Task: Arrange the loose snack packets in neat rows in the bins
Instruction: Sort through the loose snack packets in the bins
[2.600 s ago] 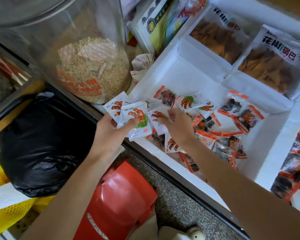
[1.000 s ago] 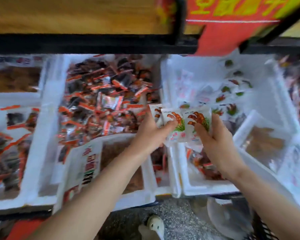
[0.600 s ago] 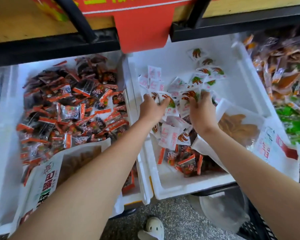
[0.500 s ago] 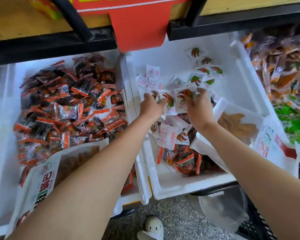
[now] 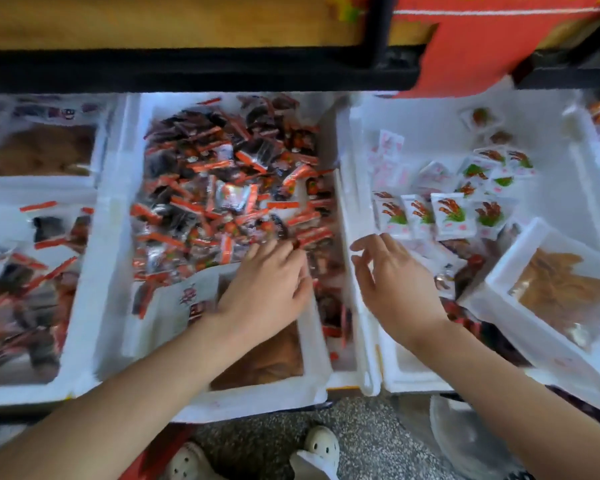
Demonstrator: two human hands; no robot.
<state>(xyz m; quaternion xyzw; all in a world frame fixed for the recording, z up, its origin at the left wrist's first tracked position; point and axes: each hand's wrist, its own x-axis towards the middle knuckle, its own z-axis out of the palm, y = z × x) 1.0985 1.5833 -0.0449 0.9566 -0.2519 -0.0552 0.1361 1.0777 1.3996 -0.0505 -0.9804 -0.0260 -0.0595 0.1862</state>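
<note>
A row of white snack packets [image 5: 440,216] with red and green print lies side by side in the right white foam bin [image 5: 406,375], with more white packets loose behind it. The middle foam bin [image 5: 118,237] holds a heap of dark packets with orange-red strips [image 5: 222,188]. My left hand [image 5: 267,289] is over the front right of that heap, fingers curled down onto the dark packets; its fingertips are hidden. My right hand [image 5: 392,282] hovers at the wall between the two bins, fingers loose and spread, holding nothing.
Large clear bags of brown snacks lie at the front of the middle bin [image 5: 260,358] and the right bin [image 5: 561,296]. A left bin [image 5: 77,341] holds more dark packets. A black shelf rail [image 5: 187,74] and red sign [image 5: 465,46] overhang. White shoes [image 5: 321,445] stand below.
Both hands let go of the white packets, which now lie in a row in the right bin. My left hand moved to the middle bin; my right hand drew back.
</note>
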